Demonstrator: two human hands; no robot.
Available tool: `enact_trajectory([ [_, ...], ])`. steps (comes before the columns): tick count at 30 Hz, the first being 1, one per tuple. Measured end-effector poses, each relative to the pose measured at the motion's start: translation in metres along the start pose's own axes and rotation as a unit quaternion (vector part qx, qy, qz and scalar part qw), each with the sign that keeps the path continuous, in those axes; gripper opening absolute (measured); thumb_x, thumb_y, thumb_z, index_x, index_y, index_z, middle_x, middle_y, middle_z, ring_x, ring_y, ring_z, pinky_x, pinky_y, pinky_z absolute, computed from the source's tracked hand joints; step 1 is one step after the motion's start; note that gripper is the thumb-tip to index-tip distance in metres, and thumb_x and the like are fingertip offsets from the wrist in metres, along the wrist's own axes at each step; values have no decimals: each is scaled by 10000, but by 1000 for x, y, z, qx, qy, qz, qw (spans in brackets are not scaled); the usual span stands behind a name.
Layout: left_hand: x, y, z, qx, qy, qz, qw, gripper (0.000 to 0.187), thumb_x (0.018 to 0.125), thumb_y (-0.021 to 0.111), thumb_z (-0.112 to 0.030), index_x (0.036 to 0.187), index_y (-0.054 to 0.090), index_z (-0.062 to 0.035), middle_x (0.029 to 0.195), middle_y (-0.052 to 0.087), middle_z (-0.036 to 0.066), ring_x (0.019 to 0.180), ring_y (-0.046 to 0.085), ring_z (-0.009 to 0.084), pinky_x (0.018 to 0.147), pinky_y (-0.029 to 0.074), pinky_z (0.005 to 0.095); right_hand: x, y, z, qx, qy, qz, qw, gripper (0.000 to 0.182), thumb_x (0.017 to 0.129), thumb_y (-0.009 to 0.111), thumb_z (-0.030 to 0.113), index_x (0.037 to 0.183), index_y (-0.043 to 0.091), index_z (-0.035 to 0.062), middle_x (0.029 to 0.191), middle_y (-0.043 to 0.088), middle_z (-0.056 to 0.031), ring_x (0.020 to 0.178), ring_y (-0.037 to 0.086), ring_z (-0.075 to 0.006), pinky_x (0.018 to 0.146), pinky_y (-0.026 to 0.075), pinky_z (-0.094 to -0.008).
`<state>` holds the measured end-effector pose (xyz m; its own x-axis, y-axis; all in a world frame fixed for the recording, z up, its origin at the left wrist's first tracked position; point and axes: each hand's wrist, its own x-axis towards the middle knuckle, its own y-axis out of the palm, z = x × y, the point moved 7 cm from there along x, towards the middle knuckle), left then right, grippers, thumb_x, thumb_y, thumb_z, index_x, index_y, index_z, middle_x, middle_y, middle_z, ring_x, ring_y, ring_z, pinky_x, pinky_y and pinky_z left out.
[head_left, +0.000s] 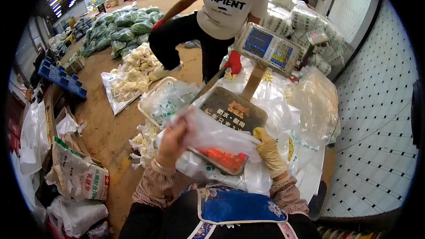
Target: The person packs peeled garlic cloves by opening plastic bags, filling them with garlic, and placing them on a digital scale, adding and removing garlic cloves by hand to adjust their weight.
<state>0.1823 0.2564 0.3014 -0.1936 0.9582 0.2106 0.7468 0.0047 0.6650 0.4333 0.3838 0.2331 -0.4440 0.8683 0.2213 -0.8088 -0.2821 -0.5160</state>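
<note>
- The left hand [173, 139] is bare; it pinches the left edge of a thin clear plastic bag [212, 133]; its fingers are closed on the bag
- The right hand [269, 149] wears a yellowish glove; it grips the right end of the same bag, low down; its fingers are curled shut on the plastic
- The bag hangs stretched between the two hands, just above the dark plate of a weighing scale [234, 119]; a red strip shows at the near edge of the plate
- The scale display [268, 48] stands on a post behind the plate; it is tilted
- A white tray [148, 102] with clear bags in it lies left of the scale
- Another person in a white shirt [228, 6] stands behind the scale; their red glove [233, 63] is down near the display post
- Piles of pale bagged food [133, 73] lie on the brown floor; green vegetables [121, 28] are heaped farther back
- White sacks [77, 175] sit at the left
</note>
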Motion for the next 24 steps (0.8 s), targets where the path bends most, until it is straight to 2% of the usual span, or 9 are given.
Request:
enact_trajectory([
  [2,18,-31,-4,-28,63,-100,993,352,868,417,-125,1199,399,-7,1125,506,103,1016,502,199,885,413,347,-4,10,13,51,8,38,998,229,760,560,55,981,514,17,822,572,-42,727,549,-133,649,446,-245],
  [10,12,-30,17,-202,-115,4,973,496,781,576,-195,1192,395,14,1154,476,154,1067,471,242,883,414,361,29,-37,7,672,119,-48,730,226,829,497,128,1009,493,-8,864,573,-92,738,568,-172,682,478,-272],
  [12,9,-15,23,327,-45,137,934,540,639,654,-129,1108,437,32,1082,499,115,969,501,240,834,401,310,39,-46,6,695,122,-64,706,230,842,481,150,1012,494,-6,874,571,-93,751,565,-171,693,475,-267],
  [14,10,-41,44,607,21,40,793,406,639,601,-84,1012,478,20,934,541,104,874,523,239,801,407,334,41,-52,19,602,83,-48,793,230,857,435,131,1039,485,0,898,567,-85,762,572,-163,669,504,-285],
  [16,22,-103,35,605,51,-207,767,311,633,564,-50,932,497,3,793,534,115,811,529,247,770,410,344,38,-38,8,384,21,-69,921,258,831,500,172,1030,491,8,897,574,-113,767,574,-190,654,471,-297],
  [17,26,-128,36,417,73,-296,856,283,641,537,-41,919,502,2,822,549,181,804,542,298,748,417,349,33,-22,28,169,-4,-59,984,260,810,515,173,1017,495,17,876,579,-138,761,582,-222,651,464,-324],
  [18,30,-136,39,418,70,-294,857,283,641,537,-41,919,502,2,822,549,181,804,542,298,748,417,349,30,-10,41,-55,-27,-46,997,264,788,530,173,1005,499,27,855,584,-162,755,589,-255,647,457,-350],
  [22,36,-143,72,649,-93,-256,710,445,617,592,-62,1034,448,-5,940,547,226,878,523,370,783,400,392,48,-13,-32,-96,80,-107,986,280,735,572,187,965,507,41,823,577,-206,782,579,-314,668,443,-370],
  [24,32,-68,51,734,160,-127,648,450,617,623,-94,1040,478,-40,1031,510,199,964,474,354,833,373,394,47,-18,-43,-124,139,-129,974,269,711,596,180,922,511,37,810,579,-218,807,565,-352,684,440,-378],
])
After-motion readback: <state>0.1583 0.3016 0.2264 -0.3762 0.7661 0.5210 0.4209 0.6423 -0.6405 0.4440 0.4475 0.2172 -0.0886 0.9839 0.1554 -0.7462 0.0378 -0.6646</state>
